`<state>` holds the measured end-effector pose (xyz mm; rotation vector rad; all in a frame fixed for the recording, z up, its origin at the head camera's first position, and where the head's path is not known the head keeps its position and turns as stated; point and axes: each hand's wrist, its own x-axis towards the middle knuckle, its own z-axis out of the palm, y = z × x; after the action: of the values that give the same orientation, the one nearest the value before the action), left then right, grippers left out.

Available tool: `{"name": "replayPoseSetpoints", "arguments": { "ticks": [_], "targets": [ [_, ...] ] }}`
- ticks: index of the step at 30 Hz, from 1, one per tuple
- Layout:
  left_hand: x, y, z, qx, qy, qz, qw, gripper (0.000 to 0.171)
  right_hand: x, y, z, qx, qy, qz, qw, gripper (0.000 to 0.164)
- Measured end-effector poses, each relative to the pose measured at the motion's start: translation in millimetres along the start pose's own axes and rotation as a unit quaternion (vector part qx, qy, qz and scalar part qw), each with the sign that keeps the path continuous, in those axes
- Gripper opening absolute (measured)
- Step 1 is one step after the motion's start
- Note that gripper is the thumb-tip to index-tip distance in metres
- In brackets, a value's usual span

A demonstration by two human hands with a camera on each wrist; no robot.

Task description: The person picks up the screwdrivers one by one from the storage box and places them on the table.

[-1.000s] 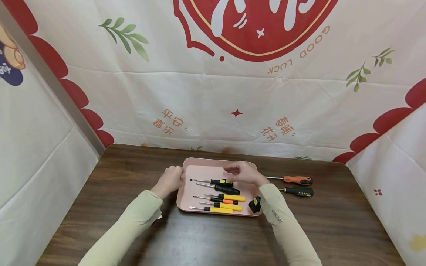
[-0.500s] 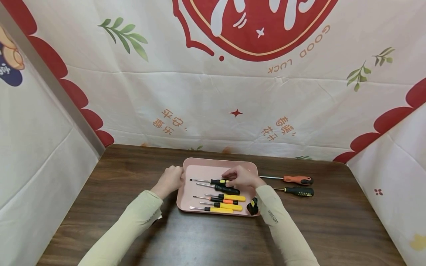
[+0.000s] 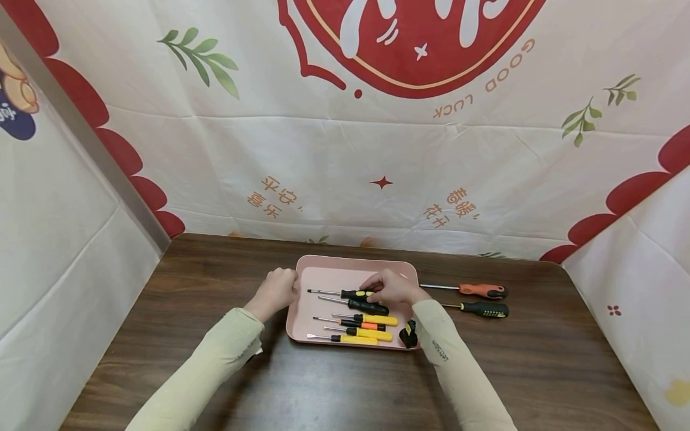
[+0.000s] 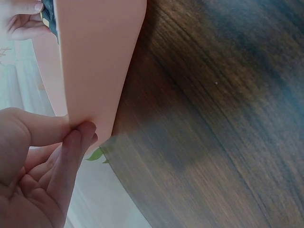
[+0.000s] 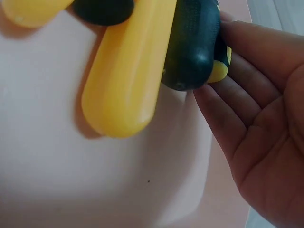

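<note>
A pink tray (image 3: 331, 277) lies on the table with several screwdrivers in it. At its left end my left hand (image 3: 276, 292) pinches the rim between thumb and fingers; the left wrist view shows the tray wall (image 4: 99, 61) in that grip. My right hand (image 3: 393, 287) has its thumb and fingers round the handle of a black-and-yellow screwdriver (image 3: 351, 294), the rearmost in the tray. Just in front lies an all-black screwdriver (image 3: 368, 307), whose butt end is close to my fingertips in the right wrist view. Yellow-handled screwdrivers (image 3: 381, 321) lie nearer the front.
Right of the tray, an orange-and-black screwdriver (image 3: 482, 291) and a dark green-black one (image 3: 485, 309) lie on the wooden table (image 3: 215, 263). A small black device (image 3: 408, 334) sits beside my right cuff. A printed cloth (image 3: 345, 161) hangs behind the table.
My right hand has come down slightly onto the black-and-yellow screwdriver's handle and then stayed there. The left hand keeps its hold on the tray rim.
</note>
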<state>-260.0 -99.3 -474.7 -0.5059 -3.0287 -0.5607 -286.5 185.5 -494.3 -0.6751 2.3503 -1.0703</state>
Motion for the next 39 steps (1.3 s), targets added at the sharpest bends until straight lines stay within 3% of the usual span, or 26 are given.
{"name": "replayPoseSetpoints", "arguments": {
  "ticks": [9, 18, 39],
  "targets": [
    [0.7, 0.3, 0.2, 0.001, -0.004, -0.002, 1.0, 0.019, -0.4, -6.4, 0.7, -0.022, -0.001, 0.034, 0.999, 0.026],
    [0.6, 0.7, 0.6, 0.001, -0.006, -0.002, 1.0, 0.018, 0.7, -2.7, -2.2, -0.069, 0.012, -0.007, 0.998, 0.024],
    [0.6, 0.3, 1.1, 0.0, -0.002, 0.003, 1.0, 0.017, 0.4, 2.1, -4.7, -0.026, 0.023, -0.03, 0.999, 0.023]
  ]
}}
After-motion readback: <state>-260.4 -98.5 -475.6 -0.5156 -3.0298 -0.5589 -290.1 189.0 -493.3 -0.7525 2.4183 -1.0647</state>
